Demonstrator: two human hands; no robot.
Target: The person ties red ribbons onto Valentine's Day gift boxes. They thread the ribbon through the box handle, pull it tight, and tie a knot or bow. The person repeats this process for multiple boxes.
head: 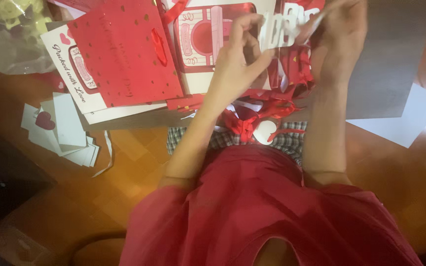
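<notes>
Small cards (60,130): white stack on the wooden floor (124,192), left side; one shows a dark red heart.
Red gift bag (124,54): flat, gold-dotted, ribbon handle; it overlaps a white printed bag (67,69) beneath.
Left hand (237,54): fingers curled, pinching the white and red cut-out piece (279,29) at its left end.
Right hand (338,34): fingers closed on the same piece's right end, up top.
Ribbons (260,116): red tangle below both hands, over the lap.

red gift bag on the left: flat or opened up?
Flat. The red gift bag lies collapsed on a white printed card, front panel facing up, ribbon handle resting on it; no open mouth shows.
</notes>
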